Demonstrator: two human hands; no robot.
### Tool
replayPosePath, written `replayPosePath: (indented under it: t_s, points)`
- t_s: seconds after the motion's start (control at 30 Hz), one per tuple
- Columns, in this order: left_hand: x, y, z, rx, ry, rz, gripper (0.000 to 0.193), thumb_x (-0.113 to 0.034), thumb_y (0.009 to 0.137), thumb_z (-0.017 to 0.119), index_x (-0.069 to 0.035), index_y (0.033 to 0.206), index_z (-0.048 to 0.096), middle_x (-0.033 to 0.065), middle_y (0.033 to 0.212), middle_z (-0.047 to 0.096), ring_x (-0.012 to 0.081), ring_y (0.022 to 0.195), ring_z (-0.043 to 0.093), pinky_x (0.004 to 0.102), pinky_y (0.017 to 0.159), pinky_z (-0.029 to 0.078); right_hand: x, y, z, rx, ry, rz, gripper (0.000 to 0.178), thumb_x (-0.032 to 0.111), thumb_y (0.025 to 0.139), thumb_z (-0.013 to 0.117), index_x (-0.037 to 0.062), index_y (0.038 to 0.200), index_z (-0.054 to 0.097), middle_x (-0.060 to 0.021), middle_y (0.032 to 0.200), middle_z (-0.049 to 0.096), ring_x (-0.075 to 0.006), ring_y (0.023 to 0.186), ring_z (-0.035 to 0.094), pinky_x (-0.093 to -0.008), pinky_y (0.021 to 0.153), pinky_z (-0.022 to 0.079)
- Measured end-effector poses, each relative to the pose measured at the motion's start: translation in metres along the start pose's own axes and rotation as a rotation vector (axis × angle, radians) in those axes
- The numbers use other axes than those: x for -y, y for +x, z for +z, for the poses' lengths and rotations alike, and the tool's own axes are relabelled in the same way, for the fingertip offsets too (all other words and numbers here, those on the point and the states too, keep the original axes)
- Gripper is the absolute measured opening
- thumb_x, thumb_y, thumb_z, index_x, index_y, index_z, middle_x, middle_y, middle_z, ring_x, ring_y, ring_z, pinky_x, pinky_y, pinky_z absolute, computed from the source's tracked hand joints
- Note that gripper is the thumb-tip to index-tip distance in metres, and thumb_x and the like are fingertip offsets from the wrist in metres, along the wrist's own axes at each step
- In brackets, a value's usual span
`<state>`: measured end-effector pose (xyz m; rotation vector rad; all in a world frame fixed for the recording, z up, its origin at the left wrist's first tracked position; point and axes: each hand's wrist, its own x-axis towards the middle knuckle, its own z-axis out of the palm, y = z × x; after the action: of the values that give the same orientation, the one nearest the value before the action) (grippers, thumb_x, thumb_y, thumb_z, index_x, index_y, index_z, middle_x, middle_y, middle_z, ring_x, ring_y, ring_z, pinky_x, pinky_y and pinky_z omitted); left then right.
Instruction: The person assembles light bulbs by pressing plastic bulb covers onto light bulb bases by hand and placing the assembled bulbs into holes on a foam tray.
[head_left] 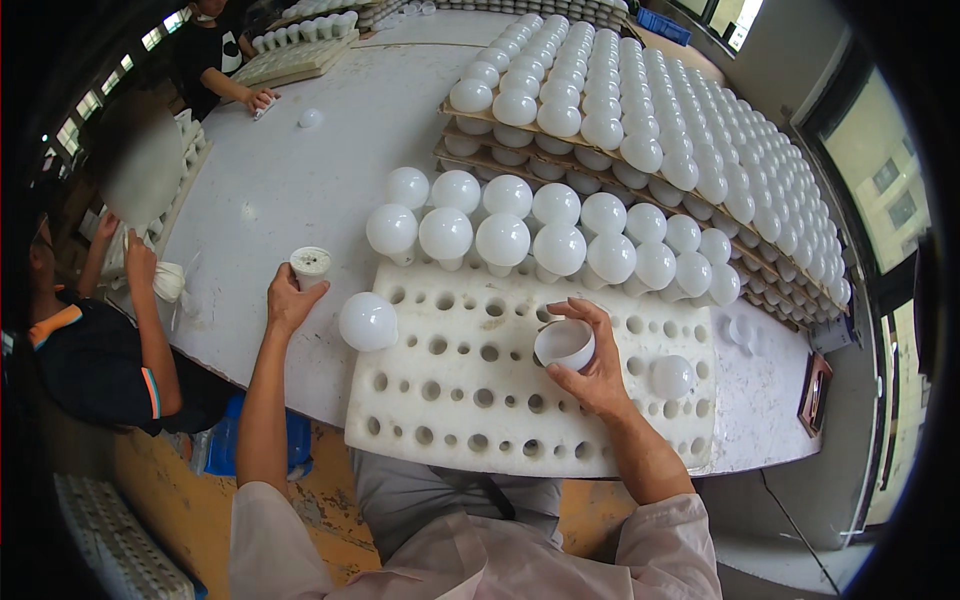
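Observation:
My left hand (289,303) is closed around a white bulb base (311,262), its round top face turned up with small dark spots on it. In my right hand (600,373) is a hollow white bulb cover (564,346), gripped by thumb and fingers with its open side up. That hand is over a white foam tray (409,373) pierced with rows of large and small holes. A round white bulb (368,322) rests at the tray's left edge, and a white globe (673,377) sits on its right part. Two rows of white bulbs (502,240) stand along the far edge.
Stacked boards full of white bulbs (641,153) rise at the back right. A clear plastic piece (741,331) lies right of the tray. Across the white table (300,190), a person's hand (262,101) holds a small white part near a loose globe (310,118). Another person sits at left.

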<state>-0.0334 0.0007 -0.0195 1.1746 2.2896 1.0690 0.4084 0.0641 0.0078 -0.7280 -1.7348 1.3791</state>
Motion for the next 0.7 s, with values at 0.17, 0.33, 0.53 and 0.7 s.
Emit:
replayPosePath:
  t_s: [0.17, 0.33, 0.53, 0.7]
  points:
    - [0.001, -0.097, -0.037, 0.025, -0.877, 0.124, 0.054, -0.012, 0.078, 0.070, 0.004, 0.125, 0.048, 0.0217, 0.115, 0.061, 0.0175, 0.089, 0.063, 0.0287, 0.073, 0.052, 0.010, -0.004, -0.004, 0.066, 0.302, 0.064, 0.074, 0.005, 0.064, 0.079, 0.0089, 0.128, 0.041, -0.0125, 0.134, 0.046, -0.0232, 0.123, 0.047, -0.0381, 0.102, 0.040]
    - [-0.053, -0.179, -0.014, 0.481, -0.864, 0.219, 0.065, -0.013, 0.075, 0.073, 0.006, 0.130, 0.043, 0.0259, 0.115, 0.062, 0.0181, 0.083, 0.066, 0.0314, 0.070, 0.054, 0.016, -0.008, 0.004, 0.236, 0.187, 0.081, 0.079, 0.011, 0.060, 0.084, 0.0100, 0.130, 0.047, -0.0122, 0.138, 0.048, -0.0217, 0.125, 0.047, -0.0369, 0.104, 0.038]
    - [-0.099, -0.190, 0.065, 0.760, -0.719, 0.227, 0.056, -0.025, 0.070, 0.085, 0.002, 0.113, 0.061, 0.0095, 0.103, 0.067, 0.0141, 0.096, 0.061, 0.0296, 0.086, 0.048, 0.009, -0.021, 0.017, 0.376, 0.187, 0.130, 0.093, 0.012, 0.058, 0.083, 0.0106, 0.137, 0.034, -0.0129, 0.135, 0.050, -0.0233, 0.126, 0.045, -0.0381, 0.104, 0.036]
    - [-0.105, -0.193, 0.068, 0.815, -0.729, 0.179, 0.057, -0.026, 0.071, 0.084, 0.002, 0.114, 0.060, 0.0104, 0.104, 0.067, 0.0155, 0.096, 0.061, 0.0302, 0.087, 0.048, 0.006, -0.023, 0.019, 0.373, 0.185, 0.048, 0.093, 0.012, 0.058, 0.083, 0.0082, 0.136, 0.033, -0.0140, 0.134, 0.050, -0.0246, 0.127, 0.045, -0.0380, 0.105, 0.035]
